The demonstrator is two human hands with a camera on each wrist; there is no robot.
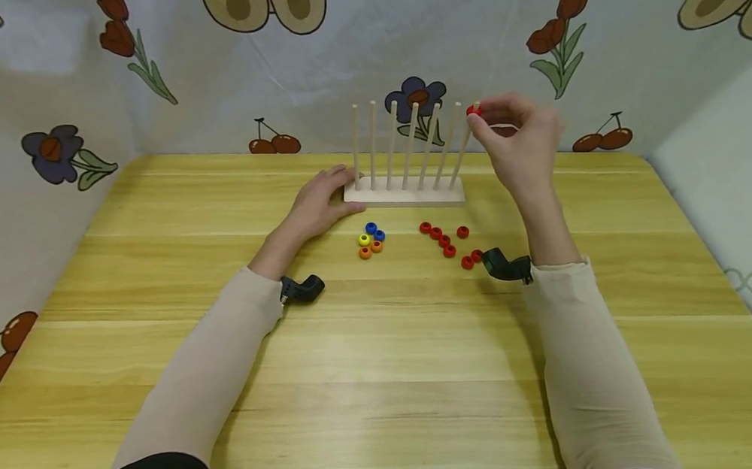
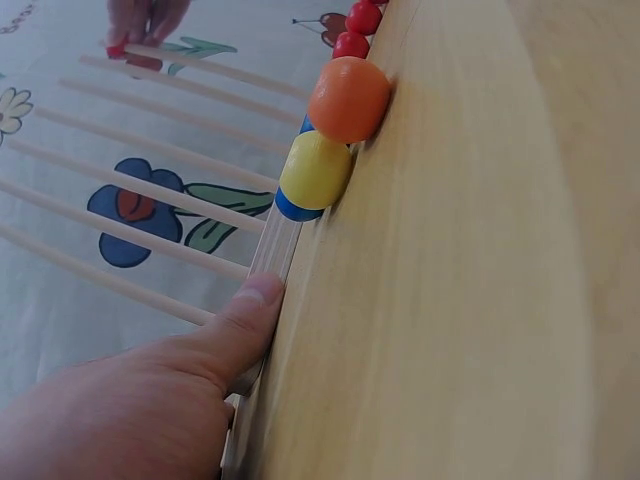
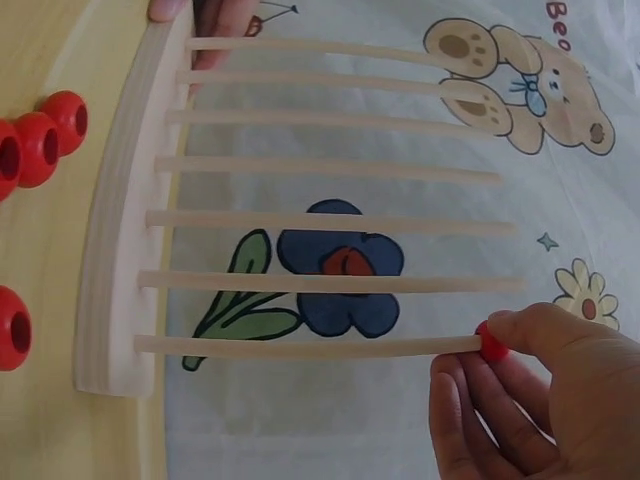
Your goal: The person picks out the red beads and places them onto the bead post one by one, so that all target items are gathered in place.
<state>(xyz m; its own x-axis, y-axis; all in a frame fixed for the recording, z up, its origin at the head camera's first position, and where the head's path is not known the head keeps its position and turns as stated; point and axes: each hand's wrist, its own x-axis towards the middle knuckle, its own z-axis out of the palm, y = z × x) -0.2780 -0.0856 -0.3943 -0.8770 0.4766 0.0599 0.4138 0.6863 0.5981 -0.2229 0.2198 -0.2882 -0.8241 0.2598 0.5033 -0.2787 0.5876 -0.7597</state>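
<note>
A pale wooden rack (image 1: 406, 194) with a row of several upright pegs stands near the table's back edge. My left hand (image 1: 321, 202) grips the left end of its base, thumb along the front face in the left wrist view. Between thumb and fingertips my right hand (image 1: 521, 137) pinches a red bead (image 3: 493, 342) at the tip of the rightmost peg (image 3: 310, 346). The bead sits right at the peg's end; how far it is threaded I cannot tell. The other pegs carry no beads.
Several red beads (image 1: 445, 241) lie in front of the rack, right of centre. A small cluster holds two blue beads, a yellow bead (image 1: 364, 240) and two orange beads (image 1: 365, 253). A patterned cloth (image 1: 197, 70) hangs behind the wooden table (image 1: 390, 384).
</note>
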